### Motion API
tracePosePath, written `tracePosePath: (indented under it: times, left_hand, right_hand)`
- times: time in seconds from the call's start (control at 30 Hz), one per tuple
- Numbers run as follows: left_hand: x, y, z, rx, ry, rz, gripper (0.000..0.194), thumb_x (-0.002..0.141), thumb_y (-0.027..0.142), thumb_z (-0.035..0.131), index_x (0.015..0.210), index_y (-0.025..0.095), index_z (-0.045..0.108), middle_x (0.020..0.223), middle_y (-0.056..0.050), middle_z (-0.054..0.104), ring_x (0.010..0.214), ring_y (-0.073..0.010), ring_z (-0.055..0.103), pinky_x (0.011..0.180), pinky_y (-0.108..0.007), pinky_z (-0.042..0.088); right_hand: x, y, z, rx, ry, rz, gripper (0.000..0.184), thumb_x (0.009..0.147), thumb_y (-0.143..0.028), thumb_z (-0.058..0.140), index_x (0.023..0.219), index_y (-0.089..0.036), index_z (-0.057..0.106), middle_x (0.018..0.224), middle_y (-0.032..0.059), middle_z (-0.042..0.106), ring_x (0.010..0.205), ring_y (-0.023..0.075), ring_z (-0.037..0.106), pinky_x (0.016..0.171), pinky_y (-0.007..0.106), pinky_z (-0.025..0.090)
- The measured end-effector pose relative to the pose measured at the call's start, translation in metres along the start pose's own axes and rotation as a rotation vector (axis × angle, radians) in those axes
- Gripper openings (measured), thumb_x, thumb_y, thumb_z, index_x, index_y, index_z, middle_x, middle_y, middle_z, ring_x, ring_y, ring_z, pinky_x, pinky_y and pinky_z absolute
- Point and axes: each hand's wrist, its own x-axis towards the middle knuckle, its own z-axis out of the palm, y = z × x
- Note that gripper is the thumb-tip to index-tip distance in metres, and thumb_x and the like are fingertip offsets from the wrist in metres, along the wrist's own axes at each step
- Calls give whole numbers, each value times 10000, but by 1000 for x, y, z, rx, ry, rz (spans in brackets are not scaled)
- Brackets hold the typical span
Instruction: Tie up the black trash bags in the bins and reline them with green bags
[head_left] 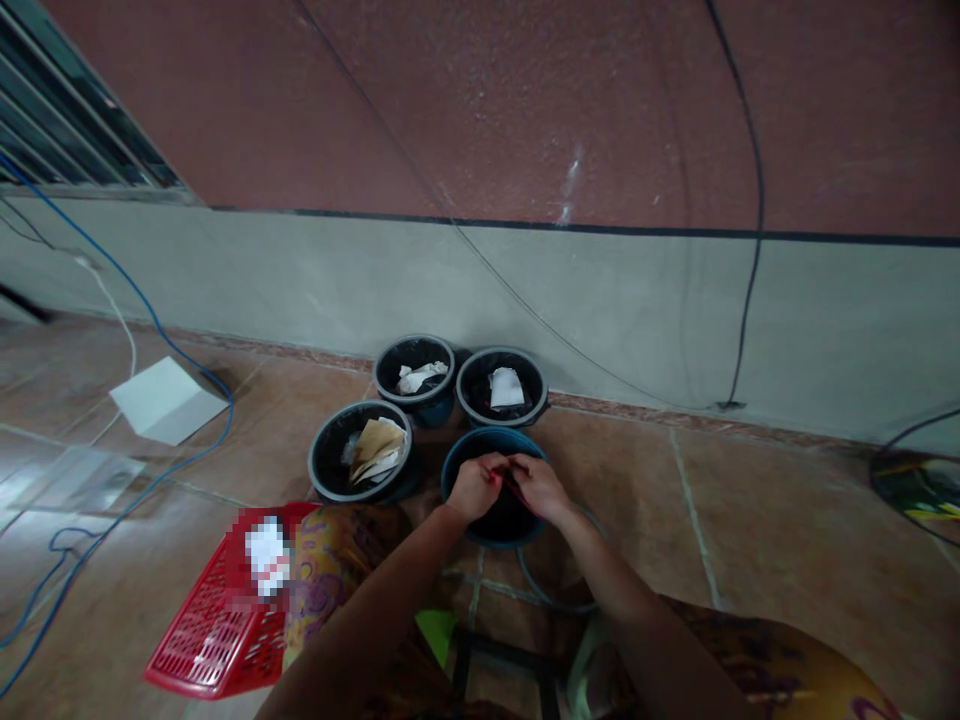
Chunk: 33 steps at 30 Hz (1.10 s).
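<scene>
Left hand (475, 488) and right hand (540, 487), fingers pinched together, grip a small dark-red item (501, 480), too small to identify, above a round blue plastic tub (491, 445). Three grey-rimmed black tubs (322, 465) holding crumpled paper (377, 448) stand beside it on glazed floor tile (637, 500); a red perforated plastic basket (196, 625) lies nearby.

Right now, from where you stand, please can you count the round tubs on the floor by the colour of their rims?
Grey-rimmed tubs: 3
Blue-rimmed tub: 1
Total: 4
</scene>
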Motion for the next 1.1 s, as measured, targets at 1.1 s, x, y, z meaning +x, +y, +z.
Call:
tracePosePath:
  times: [1.1]
  left_hand:
    - [-18, -8, 19, -14, 117, -130, 189, 874, 216, 440, 852, 164, 621, 756, -32, 648, 676, -106, 582, 647, -197, 405]
  right_hand:
    - [0, 4, 2, 37, -108, 93, 204, 798, -182, 450, 827, -161, 650, 802, 43, 677, 749, 155, 602, 692, 263, 430]
